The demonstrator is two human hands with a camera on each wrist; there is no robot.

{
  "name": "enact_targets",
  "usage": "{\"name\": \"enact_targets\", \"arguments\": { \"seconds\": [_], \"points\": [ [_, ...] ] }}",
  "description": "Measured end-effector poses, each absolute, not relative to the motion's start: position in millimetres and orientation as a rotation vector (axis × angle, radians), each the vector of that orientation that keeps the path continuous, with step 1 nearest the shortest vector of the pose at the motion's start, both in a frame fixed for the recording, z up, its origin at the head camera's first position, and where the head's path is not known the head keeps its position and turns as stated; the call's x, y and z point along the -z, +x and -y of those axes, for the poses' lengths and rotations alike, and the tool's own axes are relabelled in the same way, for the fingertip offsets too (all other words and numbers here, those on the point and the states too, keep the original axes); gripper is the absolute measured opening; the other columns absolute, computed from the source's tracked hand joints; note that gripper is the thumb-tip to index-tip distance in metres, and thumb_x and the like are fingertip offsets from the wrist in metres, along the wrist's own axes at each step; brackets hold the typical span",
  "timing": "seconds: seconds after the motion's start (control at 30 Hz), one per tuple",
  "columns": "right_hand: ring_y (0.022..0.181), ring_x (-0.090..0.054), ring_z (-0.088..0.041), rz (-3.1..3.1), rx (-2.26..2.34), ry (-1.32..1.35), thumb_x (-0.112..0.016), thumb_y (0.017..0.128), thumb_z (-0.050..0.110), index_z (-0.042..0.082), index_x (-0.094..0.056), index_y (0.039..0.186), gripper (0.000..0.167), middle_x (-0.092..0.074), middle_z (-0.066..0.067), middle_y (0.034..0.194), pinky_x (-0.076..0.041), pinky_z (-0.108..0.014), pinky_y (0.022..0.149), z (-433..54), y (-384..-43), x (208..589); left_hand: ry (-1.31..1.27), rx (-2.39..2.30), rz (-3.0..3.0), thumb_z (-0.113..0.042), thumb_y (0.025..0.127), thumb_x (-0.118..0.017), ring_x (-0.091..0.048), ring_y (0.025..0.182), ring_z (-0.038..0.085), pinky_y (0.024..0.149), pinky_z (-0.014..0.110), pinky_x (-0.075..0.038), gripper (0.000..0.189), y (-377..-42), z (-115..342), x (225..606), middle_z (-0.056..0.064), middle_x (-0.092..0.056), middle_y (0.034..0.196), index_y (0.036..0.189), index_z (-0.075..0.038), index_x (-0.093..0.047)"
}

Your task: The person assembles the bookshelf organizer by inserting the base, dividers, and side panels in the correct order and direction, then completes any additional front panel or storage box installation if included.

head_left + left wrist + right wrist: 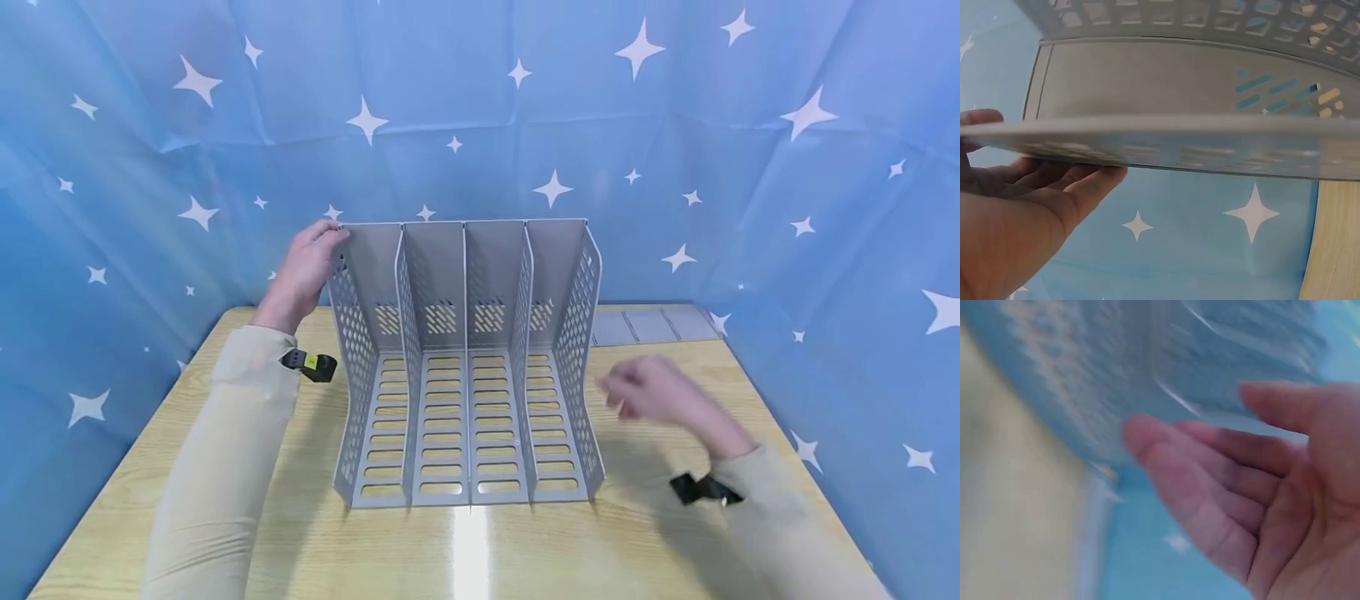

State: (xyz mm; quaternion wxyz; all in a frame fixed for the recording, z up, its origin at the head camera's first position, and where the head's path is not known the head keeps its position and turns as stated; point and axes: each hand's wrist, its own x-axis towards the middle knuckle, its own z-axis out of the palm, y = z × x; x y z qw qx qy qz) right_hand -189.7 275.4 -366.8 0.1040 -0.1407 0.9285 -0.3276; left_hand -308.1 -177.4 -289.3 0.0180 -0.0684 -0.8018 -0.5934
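Observation:
A grey file organizer (pixel 497 267) with several upright compartments, slotted bases and perforated side walls stands on the table. My left hand (pixel 306 265) grips its upper left back corner. In the left wrist view, the left hand (pixel 1029 212) has its thumb on one side of the panel (pixel 1210 128) and its fingers on the other. To the right of the organizer, my right hand (pixel 660 393) is in the air, blurred and holding nothing. The right wrist view has the right hand (pixel 1229 487) with fingers loosely bent, apart from the organizer's blurred side (pixel 1085 381).
A flat grey panel (pixel 652 325) with dividing lines lies at the table's back right, partly behind the organizer. The wooden table (pixel 375 554) is bordered by a blue curtain (pixel 480 100) with white stars at the back and sides.

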Motion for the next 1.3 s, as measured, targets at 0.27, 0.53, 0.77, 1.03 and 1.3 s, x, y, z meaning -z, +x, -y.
{"name": "enact_targets", "arguments": {
  "seconds": [0.27, 0.53, 0.77, 1.03, 1.3],
  "points": [
    [0.103, -0.064, -0.036, -3.114, 1.132, -0.367, -0.037, 0.112, 0.044, -0.003, -0.063, 0.129, 0.057, -0.067, -0.026, 0.118, -0.053, -0.051, 0.091, -265.7, -276.5, 261.4, -0.225, 1.280, 2.757, -0.043, 0.111, -0.031, -0.052, 0.129, 0.030, 0.111, 0.049, -0.040, 0.055, -323.8, 169.8, 257.8, 0.014, -0.060, 0.138, 0.134, -0.003, -0.063],
    [0.146, -0.038, -0.047, -2.955, 0.781, -0.472, -0.027, 0.112, 0.048, -0.003, -0.048, 0.150, 0.068, -0.045, -0.030, 0.154, -0.031, -0.059, 0.119, -233.9, -330.0, 247.5, -0.450, 0.651, 3.156, -0.054, 0.110, -0.017, -0.032, 0.151, 0.042, 0.127, 0.053, -0.018, 0.074, -341.5, 154.9, 244.9, 0.021, -0.040, 0.161, 0.155, -0.003, -0.045],
    [0.152, -0.026, -0.047, -2.865, 0.726, -0.452, -0.021, 0.111, 0.053, -0.002, -0.037, 0.157, 0.074, -0.032, -0.030, 0.162, -0.023, -0.059, 0.124, -226.1, -339.0, 243.8, -0.408, 0.562, 3.238, -0.057, 0.109, -0.010, -0.018, 0.155, 0.045, 0.129, 0.052, -0.007, 0.079, -343.6, 155.4, 242.0, 0.022, -0.032, 0.164, 0.159, -0.001, -0.034],
    [0.150, -0.031, -0.047, -2.881, 0.602, -0.522, -0.019, 0.111, 0.052, -0.006, -0.037, 0.156, 0.075, -0.037, -0.030, 0.159, -0.025, -0.059, 0.123, -216.6, -347.6, 238.2, -0.387, 0.532, 3.245, -0.054, 0.109, -0.009, -0.019, 0.156, 0.043, 0.130, 0.048, -0.005, 0.078, -343.9, 154.6, 242.3, 0.022, -0.033, 0.164, 0.158, 0.002, -0.036],
    [0.134, -0.049, -0.048, -2.917, 0.574, -0.523, -0.021, 0.111, 0.049, -0.010, -0.057, 0.135, 0.073, -0.054, -0.034, 0.141, -0.037, -0.060, 0.112, -211.8, -350.6, 242.9, -0.347, 0.545, 3.231, -0.051, 0.110, -0.011, -0.025, 0.154, 0.041, 0.128, 0.051, -0.016, 0.076, -342.8, 153.6, 245.6, 0.021, -0.034, 0.164, 0.158, 0.001, -0.037]
  ]
}}
